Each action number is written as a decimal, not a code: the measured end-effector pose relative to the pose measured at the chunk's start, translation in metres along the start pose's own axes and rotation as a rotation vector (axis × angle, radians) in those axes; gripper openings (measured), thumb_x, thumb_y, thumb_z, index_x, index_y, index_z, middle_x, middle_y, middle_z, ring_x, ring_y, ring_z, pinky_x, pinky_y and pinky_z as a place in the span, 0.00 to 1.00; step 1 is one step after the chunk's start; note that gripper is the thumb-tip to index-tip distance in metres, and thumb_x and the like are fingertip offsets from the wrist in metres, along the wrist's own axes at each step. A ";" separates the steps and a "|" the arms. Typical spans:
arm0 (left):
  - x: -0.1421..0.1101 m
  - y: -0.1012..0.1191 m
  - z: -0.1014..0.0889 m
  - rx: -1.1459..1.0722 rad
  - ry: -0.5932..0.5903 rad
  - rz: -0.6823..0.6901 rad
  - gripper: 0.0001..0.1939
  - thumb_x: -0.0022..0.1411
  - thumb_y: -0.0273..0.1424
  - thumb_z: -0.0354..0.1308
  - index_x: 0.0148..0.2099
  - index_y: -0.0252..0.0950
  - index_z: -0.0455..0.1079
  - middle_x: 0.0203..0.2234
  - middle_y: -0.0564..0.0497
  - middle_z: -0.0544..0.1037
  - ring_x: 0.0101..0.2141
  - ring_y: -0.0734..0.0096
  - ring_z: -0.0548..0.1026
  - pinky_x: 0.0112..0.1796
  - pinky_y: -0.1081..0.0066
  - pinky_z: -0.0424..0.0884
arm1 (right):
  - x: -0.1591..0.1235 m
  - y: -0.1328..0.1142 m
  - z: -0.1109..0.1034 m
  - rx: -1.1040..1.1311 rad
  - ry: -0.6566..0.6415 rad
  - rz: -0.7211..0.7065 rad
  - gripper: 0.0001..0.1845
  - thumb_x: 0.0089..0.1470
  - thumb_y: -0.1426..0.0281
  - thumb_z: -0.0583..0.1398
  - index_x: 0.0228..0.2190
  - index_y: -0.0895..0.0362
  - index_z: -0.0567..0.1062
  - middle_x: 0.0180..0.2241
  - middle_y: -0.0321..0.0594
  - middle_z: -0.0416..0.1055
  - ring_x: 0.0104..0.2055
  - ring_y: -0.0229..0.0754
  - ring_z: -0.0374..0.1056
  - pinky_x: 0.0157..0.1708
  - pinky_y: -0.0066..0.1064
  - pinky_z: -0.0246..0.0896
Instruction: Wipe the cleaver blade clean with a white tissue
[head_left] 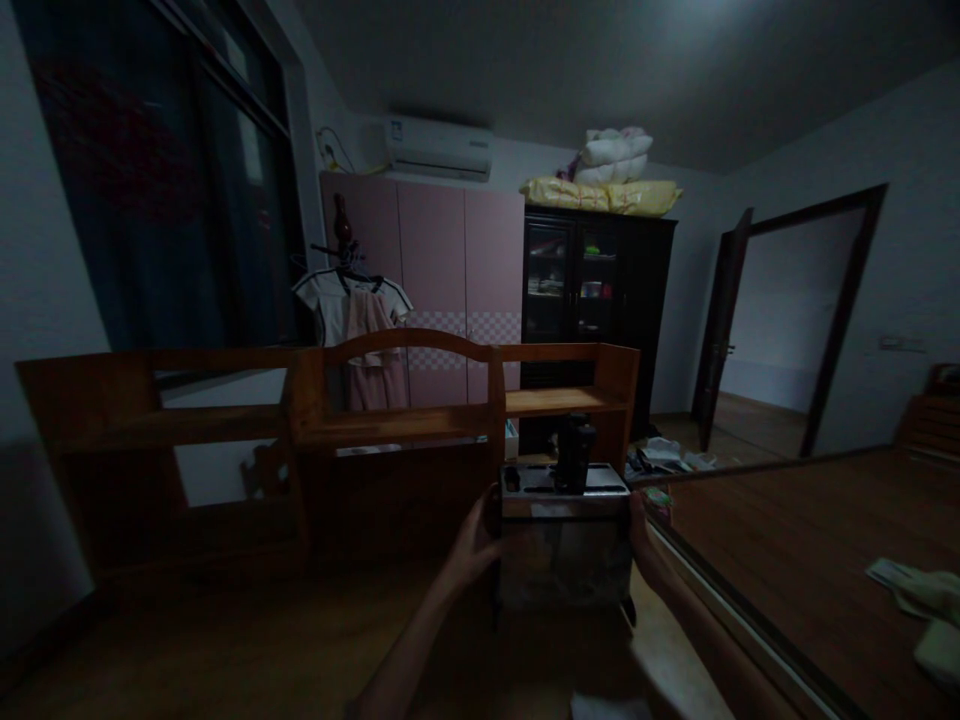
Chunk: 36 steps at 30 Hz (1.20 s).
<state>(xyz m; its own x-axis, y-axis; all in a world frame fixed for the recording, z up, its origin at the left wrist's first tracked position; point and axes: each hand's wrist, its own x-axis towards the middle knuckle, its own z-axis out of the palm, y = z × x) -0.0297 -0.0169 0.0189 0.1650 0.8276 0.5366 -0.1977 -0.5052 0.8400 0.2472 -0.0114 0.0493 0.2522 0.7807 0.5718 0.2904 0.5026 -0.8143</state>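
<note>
A box-shaped appliance with a silver top, dark slots and short dark feet is upright in front of me, low and right of the middle. Its front side is shiny and dim, and I cannot make out its exact kind. On its top stands a black upright piece. My left hand is against the left side, thumb toward the front and some fingers hidden behind the edge. At the opposite side my right hand presses near the upper corner, most of its fingers out of sight. The box is held between both hands.
A wooden desk shelf stands behind the box over a wooden surface. To the right runs a long edge beside a brown surface with pale cloth. Farther back are pink wardrobes, a dark cabinet and an open door.
</note>
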 end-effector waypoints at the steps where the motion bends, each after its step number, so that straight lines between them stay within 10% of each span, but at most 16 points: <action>1: -0.003 0.009 -0.005 -0.007 -0.005 -0.007 0.42 0.48 0.33 0.70 0.63 0.35 0.58 0.62 0.39 0.61 0.61 0.50 0.60 0.59 0.53 0.59 | -0.003 -0.004 0.002 0.020 -0.033 0.010 0.15 0.62 0.61 0.56 0.48 0.52 0.71 0.51 0.43 0.68 0.49 0.44 0.67 0.47 0.42 0.66; 9: -0.038 0.097 -0.081 0.177 0.066 -0.134 0.34 0.46 0.30 0.72 0.55 0.34 0.67 0.53 0.40 0.73 0.56 0.49 0.68 0.56 0.55 0.63 | -0.019 -0.048 0.055 0.240 -0.432 0.015 0.31 0.57 0.46 0.51 0.52 0.52 0.67 0.52 0.44 0.70 0.56 0.51 0.64 0.53 0.41 0.61; 21: -0.131 0.192 -0.208 0.455 0.563 -0.333 0.34 0.38 0.42 0.72 0.47 0.33 0.72 0.42 0.42 0.79 0.48 0.44 0.74 0.51 0.49 0.68 | -0.077 -0.106 0.247 0.645 -0.658 0.068 0.29 0.51 0.47 0.60 0.48 0.50 0.63 0.47 0.42 0.69 0.50 0.47 0.66 0.50 0.38 0.62; 28: -0.167 0.222 -0.231 0.345 0.705 -0.429 0.40 0.31 0.45 0.73 0.49 0.35 0.73 0.35 0.46 0.82 0.43 0.45 0.77 0.44 0.50 0.72 | -0.121 -0.107 0.332 0.741 -0.683 0.091 0.29 0.49 0.51 0.63 0.47 0.52 0.62 0.45 0.43 0.69 0.49 0.46 0.66 0.50 0.38 0.61; 36: -0.181 0.224 -0.231 0.319 0.771 -0.456 0.49 0.28 0.55 0.70 0.54 0.39 0.70 0.31 0.47 0.82 0.42 0.39 0.77 0.38 0.44 0.72 | -0.145 -0.106 0.350 0.752 -0.715 0.128 0.32 0.48 0.53 0.65 0.49 0.52 0.60 0.48 0.44 0.69 0.51 0.47 0.65 0.52 0.39 0.59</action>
<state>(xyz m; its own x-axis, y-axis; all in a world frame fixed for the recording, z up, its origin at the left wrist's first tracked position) -0.3268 -0.2237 0.0914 -0.5446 0.8375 0.0461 0.0198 -0.0421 0.9989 -0.1435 -0.0480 0.0179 -0.4359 0.7587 0.4841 -0.4112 0.3105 -0.8570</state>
